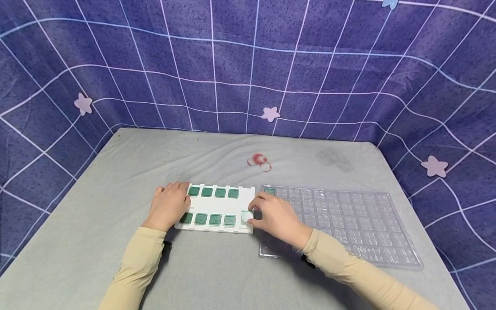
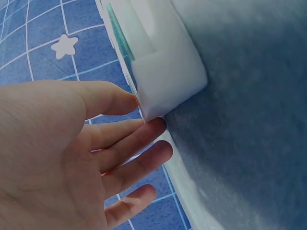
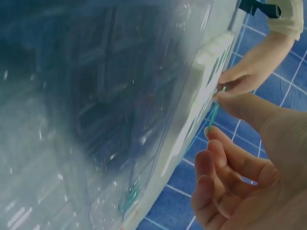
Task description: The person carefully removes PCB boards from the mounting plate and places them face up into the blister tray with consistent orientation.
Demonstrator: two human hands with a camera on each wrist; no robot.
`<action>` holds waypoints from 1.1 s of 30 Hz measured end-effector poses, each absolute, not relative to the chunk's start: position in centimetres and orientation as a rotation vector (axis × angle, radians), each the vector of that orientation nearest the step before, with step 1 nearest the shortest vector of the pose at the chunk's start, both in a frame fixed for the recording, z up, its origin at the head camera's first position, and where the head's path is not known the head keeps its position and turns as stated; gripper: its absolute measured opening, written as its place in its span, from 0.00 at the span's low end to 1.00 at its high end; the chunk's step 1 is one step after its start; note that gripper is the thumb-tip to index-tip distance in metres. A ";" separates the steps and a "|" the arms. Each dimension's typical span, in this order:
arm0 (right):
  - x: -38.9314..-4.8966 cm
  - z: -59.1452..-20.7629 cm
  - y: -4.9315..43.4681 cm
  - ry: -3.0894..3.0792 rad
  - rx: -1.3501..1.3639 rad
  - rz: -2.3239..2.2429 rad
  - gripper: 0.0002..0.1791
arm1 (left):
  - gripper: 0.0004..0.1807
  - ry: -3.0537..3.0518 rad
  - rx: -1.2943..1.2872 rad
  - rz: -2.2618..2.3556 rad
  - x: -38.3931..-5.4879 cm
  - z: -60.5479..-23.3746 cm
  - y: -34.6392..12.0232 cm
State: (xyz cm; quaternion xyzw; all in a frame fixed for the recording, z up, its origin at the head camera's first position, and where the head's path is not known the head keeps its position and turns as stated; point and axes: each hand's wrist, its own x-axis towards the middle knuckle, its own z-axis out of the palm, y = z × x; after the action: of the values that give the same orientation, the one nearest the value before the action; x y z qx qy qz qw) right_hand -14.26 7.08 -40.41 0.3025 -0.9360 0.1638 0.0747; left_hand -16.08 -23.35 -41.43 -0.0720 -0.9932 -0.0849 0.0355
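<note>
My right hand (image 1: 280, 217) pinches a small square perforated circuit board (image 1: 247, 215) between thumb and fingertips, over the near right corner of a white plastic holder (image 1: 217, 203). The right wrist view shows the same green board (image 3: 214, 114) edge-on. At the holder's left end, my left hand (image 1: 167, 204) grips the edge, with the thumb (image 2: 120, 99) on one side and fingertips on the other. Two rows of green boards sit in the holder's slots, among them one board (image 1: 230, 220) beside the held one. The far right slot shows bare white.
A clear plastic tray (image 1: 348, 198) with many small compartments lies right of the holder. One green board (image 1: 269, 190) sits in its far left corner. Grey cloth (image 1: 209, 271) covers the table, with red ring marks (image 1: 258, 160) behind the holder. A blue gridded curtain (image 1: 232, 64) surrounds the table.
</note>
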 end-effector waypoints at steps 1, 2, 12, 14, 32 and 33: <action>-14.4 -40.4 7.2 -2.804 0.901 0.497 0.17 | 0.24 -3.051 -0.222 -0.262 -16.1 -41.4 -23.4; -14.5 -40.3 7.3 -2.803 0.891 0.500 0.17 | 0.24 -3.051 -0.223 -0.264 -16.1 -41.4 -23.3; -15.4 -39.8 8.3 -2.859 0.812 0.512 0.17 | 0.24 -3.048 -0.218 -0.273 -16.1 -41.5 -23.3; -15.6 -39.8 8.5 -2.876 0.788 0.517 0.17 | 0.24 -3.047 -0.219 -0.269 -16.1 -41.5 -23.3; -18.5 -39.9 11.8 -2.963 0.592 0.611 0.19 | 0.24 -3.046 -0.217 -0.266 -16.1 -41.6 -23.3; -18.6 -39.9 11.9 -2.968 0.588 0.613 0.20 | 0.24 -3.046 -0.217 -0.266 -16.1 -41.6 -23.3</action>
State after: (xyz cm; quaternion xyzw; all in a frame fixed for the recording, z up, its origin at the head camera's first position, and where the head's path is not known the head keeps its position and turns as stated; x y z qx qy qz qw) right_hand -18.61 11.95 -39.90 0.1903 -0.9611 0.1985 0.0272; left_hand -16.12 -23.33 -41.63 -0.0707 -0.9930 -0.0866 0.0383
